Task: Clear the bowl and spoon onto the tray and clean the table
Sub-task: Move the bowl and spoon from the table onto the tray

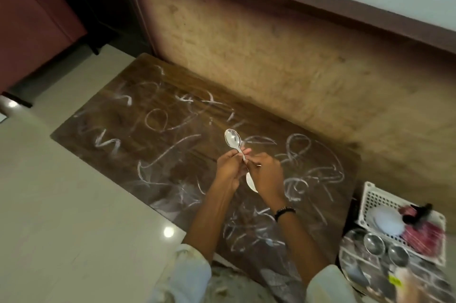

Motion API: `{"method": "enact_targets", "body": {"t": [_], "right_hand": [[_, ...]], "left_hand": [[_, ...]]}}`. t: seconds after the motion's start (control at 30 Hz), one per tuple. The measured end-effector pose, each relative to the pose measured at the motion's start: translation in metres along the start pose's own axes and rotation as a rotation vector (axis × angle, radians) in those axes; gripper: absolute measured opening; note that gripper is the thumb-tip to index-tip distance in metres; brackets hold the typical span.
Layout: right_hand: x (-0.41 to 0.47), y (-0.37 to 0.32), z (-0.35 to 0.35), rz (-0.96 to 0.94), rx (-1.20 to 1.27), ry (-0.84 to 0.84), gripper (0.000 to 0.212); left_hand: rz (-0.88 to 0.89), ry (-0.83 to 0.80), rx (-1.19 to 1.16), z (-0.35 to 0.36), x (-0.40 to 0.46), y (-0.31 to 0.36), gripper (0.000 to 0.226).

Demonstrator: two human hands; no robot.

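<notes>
Holding a steel spoon (232, 139) over the middle of the table (118, 115), both hands pinch its handle: left hand (228, 167) just under the bowl end, right hand (266, 175) lower down, with what looks like a second spoon (251, 182) poking out below it. White chalky scribbles cover the wood, nothing readable, just loops and zigzags. Off to the near right a round steel tray (355, 275) carries two small steel bowls (374, 244), and just beyond it a white perforated basket (375, 197) holds a white plate (386, 221) and a red cloth (424, 237)
</notes>
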State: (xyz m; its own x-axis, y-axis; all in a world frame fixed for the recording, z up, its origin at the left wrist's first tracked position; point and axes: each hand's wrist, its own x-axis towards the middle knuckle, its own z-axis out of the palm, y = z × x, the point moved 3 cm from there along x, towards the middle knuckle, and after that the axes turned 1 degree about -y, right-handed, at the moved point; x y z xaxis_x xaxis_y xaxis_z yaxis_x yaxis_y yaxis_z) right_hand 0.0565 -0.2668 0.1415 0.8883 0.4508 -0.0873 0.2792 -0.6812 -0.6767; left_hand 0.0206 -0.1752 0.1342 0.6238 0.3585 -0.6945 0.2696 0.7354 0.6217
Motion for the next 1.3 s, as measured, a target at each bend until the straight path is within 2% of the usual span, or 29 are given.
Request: {"method": "enact_targets", "body": {"t": [0.17,0.4,0.47,0.57,0.63,0.77,0.9,0.97,1.07,1.13,1.3], "right_hand": [[-0.035,0.043,-0.024,0.164,-0.167,0.004,0.023],[-0.053,0.058,-0.055,0.270,-0.191,0.053,0.020],[-0.058,0.063,-0.057,0.286,-0.216,0.040,0.018],[-0.071,0.072,-0.064,0.286,-0.211,0.022,0.023],[-0.082,0.084,-0.067,0.281,-0.230,-0.021,0.024],[-0.112,0.120,-0.067,0.315,-0.279,-0.093,0.026],[-0.147,0.165,-0.081,0.398,-0.420,-0.163,0.033],[-0.165,0.191,-0.091,0.404,-0.485,-0.226,0.031],[-0.191,0.236,-0.112,0.315,-0.479,-0.200,0.013],[-0.206,0.269,-0.126,0.266,-0.439,-0.175,0.010],[-0.236,0.352,-0.152,0.209,-0.475,-0.176,0.039]], "left_hand": [[-0.042,-0.016,0.109,0.040,-0.031,-0.039,0.026],[-0.112,-0.061,0.255,0.067,-0.031,-0.064,0.019],[-0.101,-0.044,0.278,0.067,-0.026,-0.070,0.020],[-0.062,0.026,0.305,0.061,-0.016,-0.077,0.009],[-0.012,0.074,0.370,0.054,-0.008,-0.081,0.017],[0.030,0.008,0.568,0.051,-0.004,-0.104,0.013],[0.136,-0.114,0.842,0.062,-0.019,-0.149,0.024],[0.155,-0.168,0.914,0.071,-0.029,-0.176,0.027],[0.078,-0.206,0.942,0.086,-0.037,-0.229,0.027],[0.004,-0.211,0.944,0.096,-0.040,-0.265,0.024],[-0.049,-0.160,1.010,0.128,-0.042,-0.353,0.023]]}}
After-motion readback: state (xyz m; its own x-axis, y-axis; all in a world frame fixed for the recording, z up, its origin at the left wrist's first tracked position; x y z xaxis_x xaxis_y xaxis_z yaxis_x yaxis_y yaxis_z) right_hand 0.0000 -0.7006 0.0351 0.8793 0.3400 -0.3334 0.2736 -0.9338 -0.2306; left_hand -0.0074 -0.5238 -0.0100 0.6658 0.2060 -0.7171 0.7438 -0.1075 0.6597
